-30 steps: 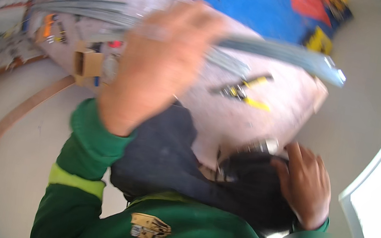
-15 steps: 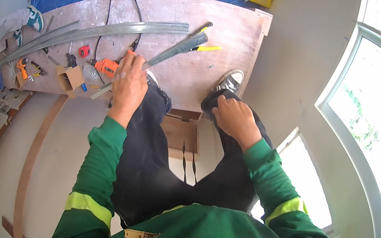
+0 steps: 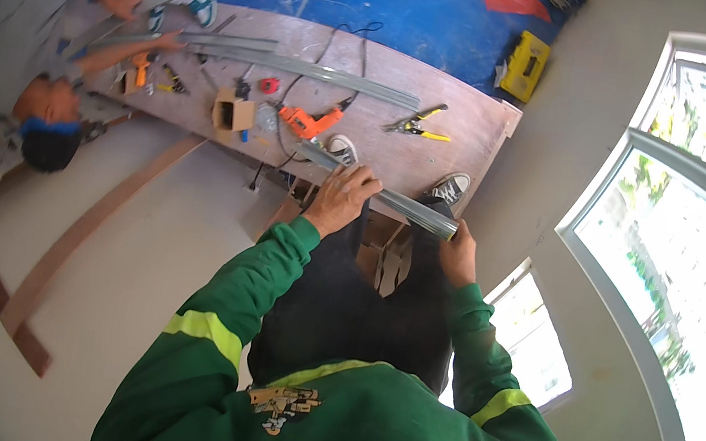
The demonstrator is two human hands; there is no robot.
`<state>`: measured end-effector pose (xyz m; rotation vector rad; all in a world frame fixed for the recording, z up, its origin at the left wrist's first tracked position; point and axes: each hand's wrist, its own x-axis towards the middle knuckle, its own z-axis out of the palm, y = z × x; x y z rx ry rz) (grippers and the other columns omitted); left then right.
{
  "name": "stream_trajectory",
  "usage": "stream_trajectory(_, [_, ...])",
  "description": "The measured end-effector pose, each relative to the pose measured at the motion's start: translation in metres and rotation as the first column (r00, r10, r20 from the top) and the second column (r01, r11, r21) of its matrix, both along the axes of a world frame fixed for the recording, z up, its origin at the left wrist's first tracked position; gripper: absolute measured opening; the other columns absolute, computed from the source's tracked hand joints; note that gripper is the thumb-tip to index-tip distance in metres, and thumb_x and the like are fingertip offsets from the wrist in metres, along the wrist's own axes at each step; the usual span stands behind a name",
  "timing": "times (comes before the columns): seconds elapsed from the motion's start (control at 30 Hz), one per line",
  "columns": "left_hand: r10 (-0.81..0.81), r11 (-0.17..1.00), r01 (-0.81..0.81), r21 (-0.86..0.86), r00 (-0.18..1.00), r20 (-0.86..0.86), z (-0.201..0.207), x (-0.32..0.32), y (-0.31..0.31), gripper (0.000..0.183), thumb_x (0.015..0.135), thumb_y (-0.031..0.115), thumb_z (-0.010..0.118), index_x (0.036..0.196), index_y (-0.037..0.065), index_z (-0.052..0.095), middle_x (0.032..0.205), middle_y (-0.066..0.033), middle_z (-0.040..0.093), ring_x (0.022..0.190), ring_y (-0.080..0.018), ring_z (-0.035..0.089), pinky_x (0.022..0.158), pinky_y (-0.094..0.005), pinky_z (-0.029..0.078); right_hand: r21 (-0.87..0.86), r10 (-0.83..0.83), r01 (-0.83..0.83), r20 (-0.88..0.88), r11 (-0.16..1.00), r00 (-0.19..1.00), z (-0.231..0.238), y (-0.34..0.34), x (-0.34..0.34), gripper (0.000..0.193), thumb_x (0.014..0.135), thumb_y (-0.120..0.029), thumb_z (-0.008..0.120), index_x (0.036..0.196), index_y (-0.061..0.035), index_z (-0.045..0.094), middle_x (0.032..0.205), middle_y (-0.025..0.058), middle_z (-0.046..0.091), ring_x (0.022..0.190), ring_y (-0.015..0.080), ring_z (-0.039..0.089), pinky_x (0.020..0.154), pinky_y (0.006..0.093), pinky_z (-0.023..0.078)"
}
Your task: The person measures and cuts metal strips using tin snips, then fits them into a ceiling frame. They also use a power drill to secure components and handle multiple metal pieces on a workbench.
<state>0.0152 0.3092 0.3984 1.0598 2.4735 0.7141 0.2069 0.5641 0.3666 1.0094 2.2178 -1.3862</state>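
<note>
A narrow silvery metal channel lies crosswise in front of my legs, slanting down to the right. Around its middle the fingers of my left hand are closed. My right hand is closed at its right end, where a small yellow edge shows; I cannot make out what that is. Beyond the channel's left end, an orange corded drill rests on the wooden platform. Farther right are yellow-handled snips.
Longer metal channels lie across the platform, near a red tape measure and an open cardboard box. A co-worker at the left handles metal pieces by an orange tool. A yellow case stands far right; a window is beside me.
My right hand has come off my knee to the channel's end. The channel has swung crosswise and nearer, still in my left hand. The view has shifted, showing more of the co-worker.
</note>
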Motion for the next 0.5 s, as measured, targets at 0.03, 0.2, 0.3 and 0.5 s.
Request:
stream_trajectory(0.03, [0.033,0.999,-0.033,-0.01,0.999,0.011,0.02,0.002,-0.006,0.014,0.091,0.007,0.067,0.105,0.009,0.066,0.099,-0.0073,0.061,0.1,-0.0313,0.064,0.088,-0.0469,0.051,-0.029,0.028,-0.027,0.053,0.999,0.998,0.016,0.003,0.004,0.026,0.1,-0.019,0.066,0.117,0.0022,0.067,0.103,0.0286,0.075,0.102,0.0485,0.071,0.087,0.0505,0.056])
stream_trajectory(0.2, [0.308,0.943,-0.322,0.082,0.939,0.15,0.065,0.001,-0.051,0.02,0.101,0.022,0.069,0.114,0.007,0.067,0.105,-0.0111,0.066,0.103,-0.0365,0.065,0.089,-0.0482,0.052,-0.015,0.19,-0.19,0.153,0.982,0.97,0.068,0.009,-0.012,0.04,0.097,-0.028,0.075,0.121,0.0024,0.066,0.103,0.0242,0.076,0.101,0.0397,0.075,0.089,0.0453,0.058])
stream_trajectory(0.3, [0.552,0.808,-0.586,0.071,0.793,0.257,0.053,0.003,-0.075,0.036,0.111,0.035,0.06,0.126,0.003,0.068,0.108,-0.0165,0.07,0.101,-0.0394,0.068,0.086,-0.0467,0.054,-0.221,0.208,-0.179,0.118,0.959,0.971,0.074,-0.019,-0.047,0.068,0.092,-0.038,0.084,0.141,0.0018,0.057,0.119,0.0214,0.073,0.111,0.0342,0.073,0.097,0.0439,0.057])
stream_trajectory(0.5, [0.391,0.451,-0.88,0.147,0.343,0.854,-0.023,-0.045,-0.035,0.039,0.112,0.03,0.059,0.122,-0.006,0.071,0.107,-0.0117,0.076,0.1,-0.0174,0.068,0.091,-0.0364,0.054,-0.549,0.16,-0.3,-0.288,0.78,0.944,-0.005,-0.127,-0.149,0.076,0.093,-0.033,0.086,0.148,0.0041,0.05,0.128,0.0166,0.07,0.116,0.0265,0.069,0.102,0.0383,0.054])
